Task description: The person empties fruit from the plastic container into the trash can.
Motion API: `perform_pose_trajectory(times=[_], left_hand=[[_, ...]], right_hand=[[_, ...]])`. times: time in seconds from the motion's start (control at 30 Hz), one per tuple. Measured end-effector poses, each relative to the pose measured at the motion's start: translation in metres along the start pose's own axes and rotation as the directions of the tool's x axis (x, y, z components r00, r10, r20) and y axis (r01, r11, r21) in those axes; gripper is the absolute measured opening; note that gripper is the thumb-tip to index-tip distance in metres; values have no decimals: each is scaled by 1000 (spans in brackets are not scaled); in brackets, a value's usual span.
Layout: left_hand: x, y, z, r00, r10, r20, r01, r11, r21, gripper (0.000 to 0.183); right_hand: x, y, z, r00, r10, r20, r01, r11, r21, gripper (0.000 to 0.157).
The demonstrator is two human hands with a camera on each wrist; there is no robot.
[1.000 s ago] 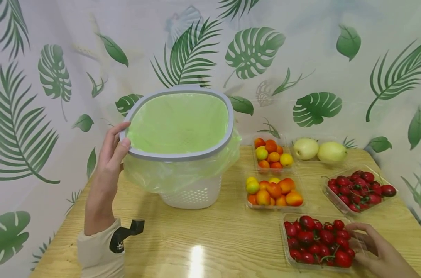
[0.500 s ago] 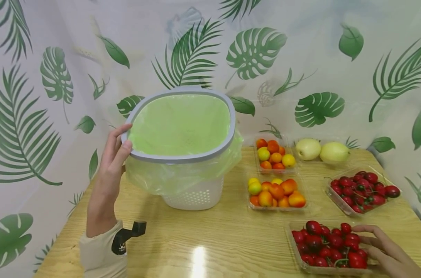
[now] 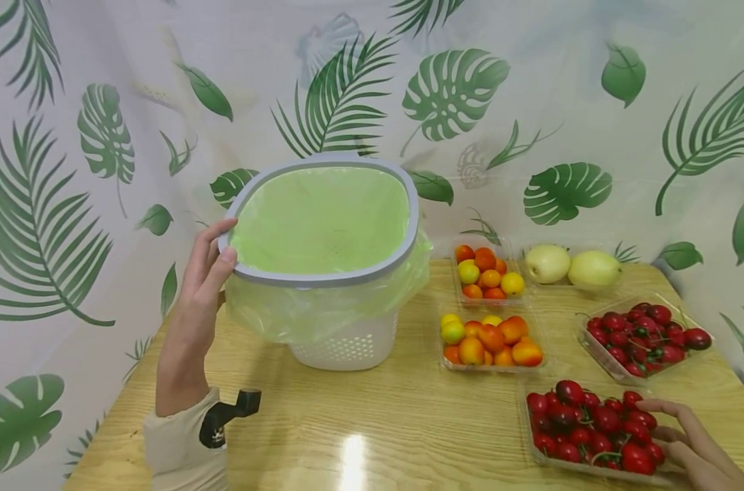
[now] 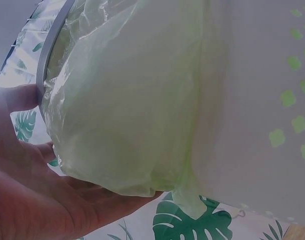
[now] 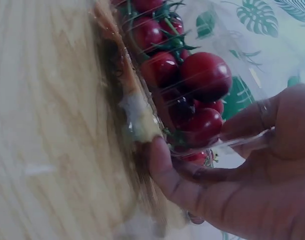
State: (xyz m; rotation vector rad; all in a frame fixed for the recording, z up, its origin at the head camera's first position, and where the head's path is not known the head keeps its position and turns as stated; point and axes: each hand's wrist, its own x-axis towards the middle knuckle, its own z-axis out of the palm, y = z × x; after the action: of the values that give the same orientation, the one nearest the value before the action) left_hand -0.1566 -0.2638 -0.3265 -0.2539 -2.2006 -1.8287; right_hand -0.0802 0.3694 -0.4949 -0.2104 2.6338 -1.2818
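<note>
Near red-fruit tray [image 3: 574, 466] shifted right; right grip [image 3: 693, 442] pinches it, left grip [image 3: 201, 283] bin rim [image 3: 322, 279].

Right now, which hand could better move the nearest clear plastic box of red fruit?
Likely the right hand: it holds that clear plastic box, while the left hand grips the grey oval rim of the white perforated bin.
</note>
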Motion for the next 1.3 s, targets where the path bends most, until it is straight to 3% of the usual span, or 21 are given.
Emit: perform_pose_trajectory(times=[0.07, 0.13, 0.27, 0.37, 0.5, 0.6, 0.67, 0.77, 0.83, 0.9, 0.97, 1.07, 1.17, 1.3], left_hand=[[0, -1, 0, 1000, -1, 1, 1, 1000, -4, 51], [0, -1, 0, 1000, 0, 1, 0, 1000, -6, 51], [0, -2, 0, 1000, 2, 1, -2, 1000, -5, 51], [0, -2, 0, 1000, 5, 3, -5, 1000, -5, 50], [0, -2, 1, 1000, 2, 4, -2, 1000, -5, 51], [-1, -2, 0, 1000, -4, 0, 4, 1000, 0, 51], [-2, -1, -1, 1000, -5, -3, 5, 1000, 3, 51], [-2, -1, -2, 1000, -1, -6, 1, 1000, 5, 51], [-1, -1, -2, 1000, 1, -6, -1, 1000, 5, 50], [-1, -1, -1, 1000, -1, -6, 1, 1000, 5, 50], [-1, -1, -1, 1000, -4, -7, 4, 1000, 4, 50], [-1, -1, 0, 1000, -6, -8, 6, 1000, 2, 50], [-1, 0, 0, 1000, -3, -6, 3, 1000, -2, 50], [0, -1, 1, 1000, 3, -5, -3, 1000, -3, 50]], right_hand=[[-2, 13, -3, 998, -43, 46, 39, 996, 84, 51], [-3, 32, -7, 984, -146, 98, 127, 976, 177, 59], [-2, 58, -19, 936, -242, 255, 128, 911, 393, 63], [-3, 67, -20, 918, -284, 277, 147, 892, 428, 64], [-7, 66, -20, 916, -326, 234, 226, 901, 369, 68], [-11, 60, -22, 926, -296, 233, 181, 893, 413, 74], [-14, 54, -23, 948, -219, 233, 94, 888, 450, 74], [-18, 43, -20, 980, -115, 162, 41, 915, 402, 73], [-21, 36, -20, 989, -83, 119, 30, 917, 397, 73], [-21, 29, -20, 992, -86, 90, 36, 892, 451, 75], [-21, 22, -21, 994, -74, 81, 17, 833, 553, 75], [-18, 13, -22, 999, -26, 29, 3, 791, 612, 75], [-15, 5, -22, 1000, -9, -28, 24, 789, 614, 74], [-10, -2, -25, 996, -64, -55, 84, 778, 622, 73]])
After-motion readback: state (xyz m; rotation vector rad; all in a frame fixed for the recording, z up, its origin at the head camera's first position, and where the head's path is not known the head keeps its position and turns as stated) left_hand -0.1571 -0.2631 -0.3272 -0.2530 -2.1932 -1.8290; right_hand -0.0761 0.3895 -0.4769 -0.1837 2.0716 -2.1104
